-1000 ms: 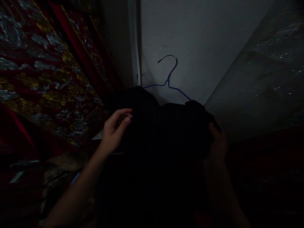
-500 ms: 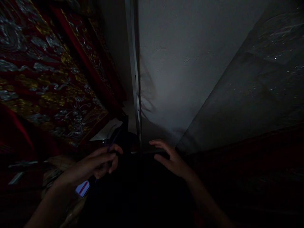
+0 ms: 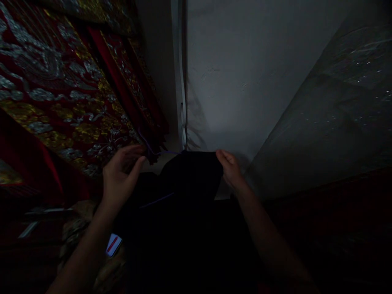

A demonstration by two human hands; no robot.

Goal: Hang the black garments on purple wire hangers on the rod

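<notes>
A black garment (image 3: pixel 196 173) hangs in front of me, partly on a thin purple hanger (image 3: pixel 168 152). Its hook side points up and left, and the lower bar shows as a short purple line across the dark cloth. My right hand (image 3: pixel 231 169) pinches the garment's upper right edge and draws it out taut. My left hand (image 3: pixel 121 173) is just left of the hanger, thumb and fingers curved apart with nothing seen between them. Darkness hides most of the garment's outline and folds.
Red cloth with silver and gold embroidery (image 3: pixel 76 106) hangs at the left. A pale wall (image 3: pixel 245 73) with a vertical strip (image 3: pixel 180 73) stands ahead, beside shiny clear sheeting (image 3: pixel 346 102) at the right. A small pale object with a red stripe (image 3: pixel 113 245) lies low left.
The hanger, first upright within the garment, has tipped left, and the cloth is partly off its right side. My left hand has let go of the hanger; my right has taken the garment's edge.
</notes>
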